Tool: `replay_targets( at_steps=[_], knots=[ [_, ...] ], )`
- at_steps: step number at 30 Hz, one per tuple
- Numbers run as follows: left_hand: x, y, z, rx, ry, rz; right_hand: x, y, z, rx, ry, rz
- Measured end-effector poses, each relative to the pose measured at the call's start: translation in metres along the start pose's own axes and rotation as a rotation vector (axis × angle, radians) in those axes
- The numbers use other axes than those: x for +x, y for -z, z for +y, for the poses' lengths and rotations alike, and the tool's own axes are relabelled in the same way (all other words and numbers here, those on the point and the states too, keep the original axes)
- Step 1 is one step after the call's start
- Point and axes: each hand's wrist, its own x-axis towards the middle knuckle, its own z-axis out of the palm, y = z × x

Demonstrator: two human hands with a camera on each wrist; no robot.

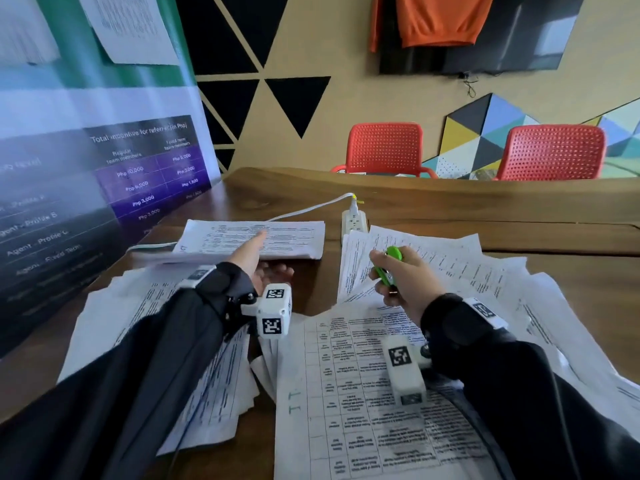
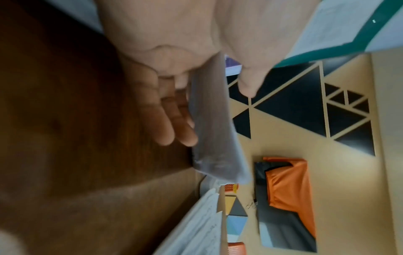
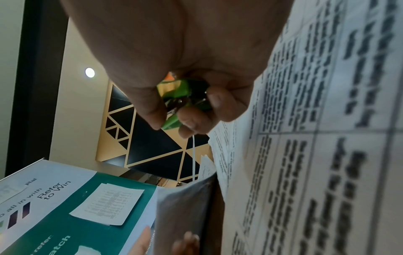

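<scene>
A stack of printed papers point(image 1: 284, 239) lies at the middle of the wooden table point(image 1: 450, 216). My left hand point(image 1: 268, 254) pinches its near edge, thumb on top and fingers underneath. In the left wrist view the stack's edge point(image 2: 209, 120) runs between the thumb and the fingers point(image 2: 172, 124). My right hand point(image 1: 391, 275) hovers over the loose sheets to the right and grips a small green stapler point(image 1: 389, 266). The right wrist view shows the green stapler point(image 3: 181, 96) wrapped by thumb and fingers.
Loose printed sheets point(image 1: 363, 393) cover the near part of the table on both sides. A white power strip point(image 1: 353, 220) with a cable lies behind the papers. A large banner point(image 1: 104, 168) stands at the left. Two red chairs point(image 1: 384, 147) are beyond the far edge.
</scene>
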Motion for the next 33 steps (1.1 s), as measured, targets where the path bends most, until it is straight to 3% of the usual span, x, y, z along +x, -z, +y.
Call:
replay_targets(
  at_steps=[2, 4, 9, 12, 14, 20, 27, 30, 33],
  knots=[
    [-0.011, 0.004, 0.005, 0.282, 0.044, -0.088, 0.0, -0.001, 0.0, -0.042, -0.004, -0.02],
    [-0.024, 0.01, 0.006, 0.617, 0.004, -0.133, 0.001, -0.001, 0.0, -0.094, -0.006, -0.044],
    [-0.061, 0.004, -0.006, 1.574, -0.333, -0.206, -0.004, -0.003, -0.015, -0.297, 0.11, -0.111],
    [-0.071, 0.002, -0.018, 1.753, -0.321, -0.239, -0.018, -0.008, -0.023, -0.485, 0.168, -0.171],
    [-0.076, 0.003, -0.017, 1.723, -0.339, -0.264, -0.032, -0.01, -0.027, -0.644, 0.197, -0.205],
    [-0.091, -0.001, 0.008, 1.336, -0.433, -0.19, -0.089, -0.007, -0.048, -1.021, 0.339, -0.289],
    [-0.09, 0.017, 0.028, 0.585, -0.344, -0.071, -0.143, -0.008, -0.056, -1.265, 0.498, -0.473],
    [-0.092, 0.028, 0.031, 0.446, -0.321, -0.062, -0.142, -0.007, -0.048, -1.451, 0.638, -0.372],
    [-0.09, 0.037, 0.03, 0.476, -0.332, -0.075, -0.127, -0.007, -0.049, -1.393, 0.734, -0.166]
  ],
)
